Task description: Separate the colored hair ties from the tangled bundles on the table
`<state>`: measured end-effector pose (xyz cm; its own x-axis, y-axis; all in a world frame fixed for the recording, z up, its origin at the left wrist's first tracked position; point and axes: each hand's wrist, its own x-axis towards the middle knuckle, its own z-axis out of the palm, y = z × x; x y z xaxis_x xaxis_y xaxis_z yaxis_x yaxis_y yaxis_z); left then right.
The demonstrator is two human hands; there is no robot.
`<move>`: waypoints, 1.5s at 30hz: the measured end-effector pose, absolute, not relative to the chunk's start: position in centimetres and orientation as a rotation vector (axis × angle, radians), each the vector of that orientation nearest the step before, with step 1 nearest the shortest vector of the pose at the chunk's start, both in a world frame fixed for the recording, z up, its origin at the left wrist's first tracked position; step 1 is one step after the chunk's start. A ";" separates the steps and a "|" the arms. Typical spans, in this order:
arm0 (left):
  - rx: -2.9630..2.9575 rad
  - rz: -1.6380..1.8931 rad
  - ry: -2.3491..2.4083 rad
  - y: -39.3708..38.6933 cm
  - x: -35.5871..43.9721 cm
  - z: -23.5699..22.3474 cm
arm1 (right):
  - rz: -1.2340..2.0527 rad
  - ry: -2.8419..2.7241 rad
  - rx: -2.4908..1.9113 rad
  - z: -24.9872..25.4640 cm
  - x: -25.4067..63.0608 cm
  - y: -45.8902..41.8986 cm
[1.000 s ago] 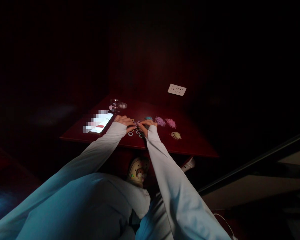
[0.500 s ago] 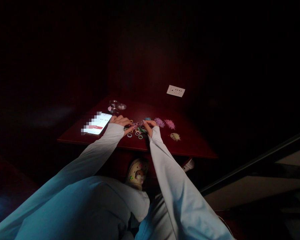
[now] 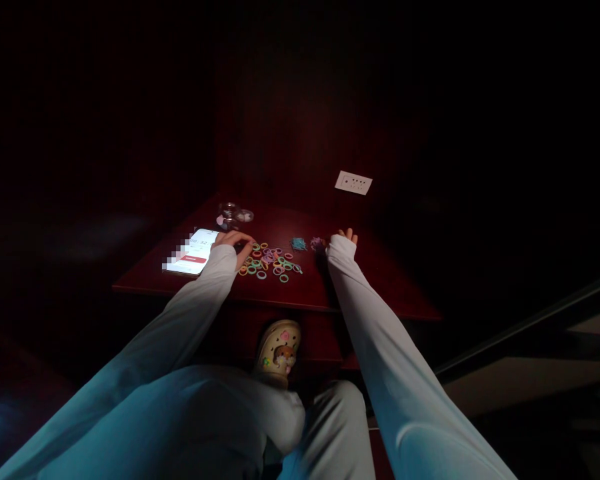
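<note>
Your phone (image 3: 196, 253) lies left of the coloured rings (image 3: 267, 260) on the table (image 3: 325, 291); your left hand (image 3: 231, 244) curls at their edge, grip unclear; right of them sit a teal pile (image 3: 299, 244), a purple pile (image 3: 315, 244), then your right hand (image 3: 343, 243), well apart, grip hidden.
</note>
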<state>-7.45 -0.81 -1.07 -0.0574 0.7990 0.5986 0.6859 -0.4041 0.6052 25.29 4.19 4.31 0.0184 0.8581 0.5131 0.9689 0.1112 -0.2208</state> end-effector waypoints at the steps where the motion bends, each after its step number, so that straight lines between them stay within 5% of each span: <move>1: 2.057 1.470 1.650 -0.9 -7.4 -1.0 | -0.267 -1.838 -1.824 4.4 25.4 3.9; 21: 1.818 1.634 1.513 -2.2 -5.6 0.3 | 0.038 -2.183 -1.181 1.7 16.8 -3.2; 30: 1.832 1.463 1.472 -1.3 -6.4 -0.6 | 0.244 -1.678 -1.344 -0.5 18.1 0.5; 36: 1.470 1.512 1.447 -0.9 -5.9 -0.6 | 0.136 -1.985 -1.162 0.7 16.1 -2.4; 45: 1.688 1.486 1.608 -1.2 -6.3 -1.0 | 0.036 -2.232 -1.253 2.1 11.1 -4.9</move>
<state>-6.30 -1.16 -0.96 -0.2104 0.8829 0.4197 0.4878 -0.2772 0.8278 11.09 -4.88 2.12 -0.3955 0.7912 0.4664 0.7758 0.5596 -0.2914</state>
